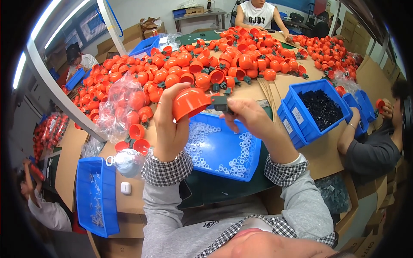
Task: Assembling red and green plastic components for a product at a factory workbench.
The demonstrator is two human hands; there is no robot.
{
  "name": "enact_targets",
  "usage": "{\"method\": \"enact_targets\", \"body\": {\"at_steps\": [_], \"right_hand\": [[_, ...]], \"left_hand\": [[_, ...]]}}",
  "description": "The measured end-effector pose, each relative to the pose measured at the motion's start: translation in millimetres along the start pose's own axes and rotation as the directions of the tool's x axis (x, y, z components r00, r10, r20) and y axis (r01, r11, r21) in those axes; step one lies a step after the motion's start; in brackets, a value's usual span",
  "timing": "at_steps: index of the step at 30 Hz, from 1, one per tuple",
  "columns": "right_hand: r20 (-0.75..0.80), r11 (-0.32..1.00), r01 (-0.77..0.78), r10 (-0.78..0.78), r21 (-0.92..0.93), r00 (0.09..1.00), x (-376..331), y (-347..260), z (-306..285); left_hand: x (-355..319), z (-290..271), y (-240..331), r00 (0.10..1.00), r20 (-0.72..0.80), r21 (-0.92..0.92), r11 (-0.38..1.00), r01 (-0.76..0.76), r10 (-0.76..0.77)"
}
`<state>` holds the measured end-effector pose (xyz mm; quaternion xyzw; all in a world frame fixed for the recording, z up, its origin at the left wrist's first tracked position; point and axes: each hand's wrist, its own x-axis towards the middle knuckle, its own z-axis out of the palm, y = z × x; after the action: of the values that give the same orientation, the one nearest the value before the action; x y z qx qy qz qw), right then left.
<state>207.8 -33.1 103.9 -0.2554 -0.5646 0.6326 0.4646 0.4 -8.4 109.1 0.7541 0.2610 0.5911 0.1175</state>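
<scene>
My left hand [165,122] is wrapped round a red plastic cup [189,103], raised with its rim tilted downward. A dark grey-green fitting [220,102] sticks out from the cup's right side. The thumb and fingers of my right hand [251,112] are closed on that fitting. Below both hands stands a blue bin [215,148] with small white rings scattered mostly along its sides. Just beyond, a large pile of similar red cups [172,69] with dark fittings covers the table.
At the right, a blue bin [294,92] holds small black parts. A blue bin [81,193] with small clear pieces stands at the left, near a white case [125,188] and a lidded bottle [129,162]. Clear plastic bags [114,114] lie against the pile. Other people work around the table.
</scene>
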Motion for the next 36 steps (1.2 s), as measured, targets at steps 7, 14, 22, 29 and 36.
{"method": "enact_targets", "body": {"at_steps": [7,14,22,29,36], "right_hand": [[0.273,0.062,0.394,-0.621,-0.917,0.734,6.5,10.9,14.7],[0.017,0.552,0.323,-0.488,-0.769,0.872,1.9,15.1,15.0],[-0.161,0.809,0.137,-0.275,-0.572,0.948,6.7,15.2,20.0],[0.133,0.156,0.305,-0.655,-0.939,0.744,12.4,24.4,14.0],[-0.190,0.881,0.070,-0.178,-0.467,0.966,3.1,17.4,16.2]], "left_hand": [[2.2,-4.9,-8.8,0.907,-0.020,-0.310,0.865,0.395,-0.421],[1.3,-1.7,-9.5,0.925,0.036,-0.142,0.914,0.380,-0.379],[2.8,0.1,-10.4,0.924,-0.007,-0.080,0.921,0.381,-0.382],[-0.4,-3.5,-14.0,0.915,0.045,-0.066,0.913,0.403,-0.401],[-0.1,1.1,-14.7,0.937,0.060,-0.036,0.937,0.347,-0.344]]}}
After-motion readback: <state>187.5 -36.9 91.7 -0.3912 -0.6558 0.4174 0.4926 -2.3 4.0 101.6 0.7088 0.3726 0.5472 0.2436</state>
